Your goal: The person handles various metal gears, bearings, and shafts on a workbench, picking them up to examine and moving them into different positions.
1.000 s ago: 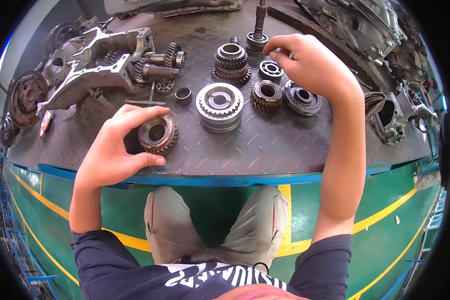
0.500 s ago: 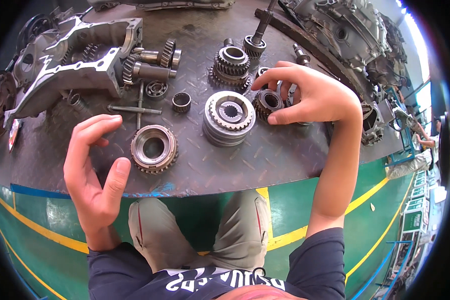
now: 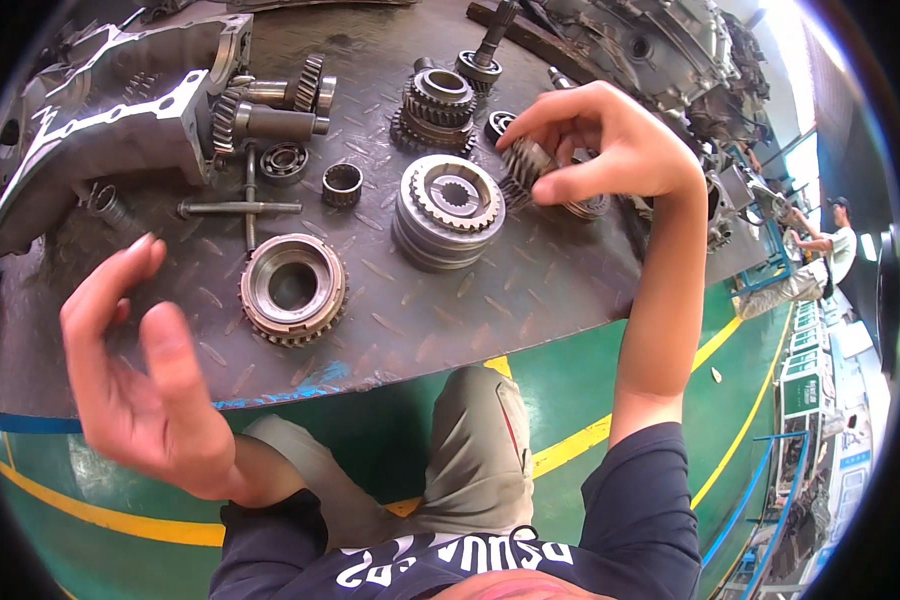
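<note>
My right hand (image 3: 620, 145) grips a small gear (image 3: 527, 164) between thumb and fingers; the gear is tilted, its teeth facing me. Just left of it stands a synchronizer hub with its sleeve (image 3: 450, 215), a splined hole at its centre. My left hand (image 3: 150, 395) hovers over the table's near edge with fingers apart, holding nothing. Nearest to that hand lies a large gear ring (image 3: 294, 290) with a wide bore. A small needle bearing (image 3: 342, 184) rests between these parts, farther back.
An open gearbox housing (image 3: 160, 125) fills the left, with gear shafts (image 3: 280, 120) beside it. A T-shaped metal bar (image 3: 240, 209) and a ball bearing (image 3: 284, 162) lie near it. Stacked gears (image 3: 437, 105) and a shaft (image 3: 490, 50) stand behind. At far right is another person (image 3: 838, 250).
My right hand has tipped the small gear from flat to tilted. My left hand has moved left and nearer to me, away from the large gear ring. The view has shifted somewhat.
</note>
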`<state>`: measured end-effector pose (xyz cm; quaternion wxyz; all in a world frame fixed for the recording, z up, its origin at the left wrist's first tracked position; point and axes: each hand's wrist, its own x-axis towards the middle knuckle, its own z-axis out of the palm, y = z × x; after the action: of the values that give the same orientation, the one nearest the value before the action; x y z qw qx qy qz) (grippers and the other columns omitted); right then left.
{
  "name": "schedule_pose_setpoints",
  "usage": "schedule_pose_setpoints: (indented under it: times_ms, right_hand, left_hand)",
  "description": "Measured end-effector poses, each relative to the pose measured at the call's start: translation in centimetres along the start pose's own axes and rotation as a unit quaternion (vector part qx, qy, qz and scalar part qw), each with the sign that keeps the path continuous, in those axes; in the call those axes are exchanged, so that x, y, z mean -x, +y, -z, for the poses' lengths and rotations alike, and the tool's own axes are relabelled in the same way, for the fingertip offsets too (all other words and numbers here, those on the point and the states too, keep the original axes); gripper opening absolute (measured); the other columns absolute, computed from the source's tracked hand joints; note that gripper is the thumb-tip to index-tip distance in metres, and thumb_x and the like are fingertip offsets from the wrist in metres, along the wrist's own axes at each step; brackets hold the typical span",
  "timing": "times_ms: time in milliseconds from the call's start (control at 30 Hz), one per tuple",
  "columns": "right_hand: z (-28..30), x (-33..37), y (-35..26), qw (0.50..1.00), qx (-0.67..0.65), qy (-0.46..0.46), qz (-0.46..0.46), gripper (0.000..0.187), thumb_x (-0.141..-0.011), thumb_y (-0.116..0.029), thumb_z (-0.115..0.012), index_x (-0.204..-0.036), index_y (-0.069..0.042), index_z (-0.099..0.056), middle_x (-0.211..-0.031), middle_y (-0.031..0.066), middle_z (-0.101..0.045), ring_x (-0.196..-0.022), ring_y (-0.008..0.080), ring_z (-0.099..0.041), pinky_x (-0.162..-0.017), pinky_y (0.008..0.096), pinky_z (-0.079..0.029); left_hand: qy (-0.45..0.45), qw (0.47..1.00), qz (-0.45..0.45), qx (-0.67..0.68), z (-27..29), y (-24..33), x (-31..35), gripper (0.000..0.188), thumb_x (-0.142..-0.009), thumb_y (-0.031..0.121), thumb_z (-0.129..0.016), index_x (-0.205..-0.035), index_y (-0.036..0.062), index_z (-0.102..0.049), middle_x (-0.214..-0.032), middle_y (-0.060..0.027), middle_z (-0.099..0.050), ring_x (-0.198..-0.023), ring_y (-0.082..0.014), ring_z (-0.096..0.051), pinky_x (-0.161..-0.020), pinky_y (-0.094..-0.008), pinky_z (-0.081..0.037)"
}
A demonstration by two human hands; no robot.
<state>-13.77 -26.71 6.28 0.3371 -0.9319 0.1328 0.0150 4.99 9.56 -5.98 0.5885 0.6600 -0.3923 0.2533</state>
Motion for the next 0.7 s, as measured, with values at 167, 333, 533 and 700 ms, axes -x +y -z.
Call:
schedule_pose_setpoints:
  times_ms: [167,333,533,700]
  right_hand:
    - [2.8,0.3,2.0,0.975,-0.128,0.005,0.181,0.084,-0.086,-0.051,-0.091,-0.138,0.014,-0.078,-0.124,0.0156,-0.084,-0.107,0.0162,-0.077,-0.097,0.027,-0.058]
    - [4.1,0.9,3.8,0.975,-0.143,-0.012,0.172,0.091,-0.079,-0.056,-0.089,-0.136,0.015,-0.079,-0.13,0.0213,-0.083,-0.116,0.0234,-0.078,-0.107,0.0323,-0.057]
    - [2.9,-0.2,1.9,0.98,-0.079,-0.03,0.182,0.079,-0.082,-0.043,-0.096,-0.138,0.01,-0.079,-0.121,0.0108,-0.081,-0.107,0.0182,-0.074,-0.098,0.0309,-0.056]
    - [-0.3,-1.6,1.1,0.997,0.04,-0.006,0.067,0.07,-0.074,-0.033,-0.103,-0.132,0.002,-0.083,-0.118,0.0008,-0.072,-0.101,0.009,-0.061,-0.086,0.0252,-0.046]
  left_hand:
    - [0.094,0.978,-0.181,-0.041,1.6,-3.5,4.7,0.04,-0.097,0.009,-0.059,-0.128,-0.015,-0.069,-0.125,-0.0294,-0.074,-0.119,-0.0375,-0.072,-0.113,-0.05,-0.056]
    - [0.147,0.977,-0.125,-0.09,-0.8,-2.9,4.9,0.047,-0.093,0.01,-0.059,-0.133,-0.0124,-0.066,-0.138,-0.0313,-0.07,-0.125,-0.0415,-0.071,-0.119,-0.0507,-0.054]
    - [0.134,0.966,-0.188,-0.115,-0.3,-4.1,5.4,0.046,-0.093,0.01,-0.059,-0.133,-0.0128,-0.065,-0.137,-0.0322,-0.073,-0.127,-0.0433,-0.072,-0.12,-0.0525,-0.055]
    - [0.176,0.954,-0.2,-0.136,-0.6,-4.8,5.8,0.046,-0.096,0.018,-0.058,-0.129,-0.0144,-0.066,-0.127,-0.0384,-0.073,-0.119,-0.0474,-0.073,-0.113,-0.0548,-0.056]
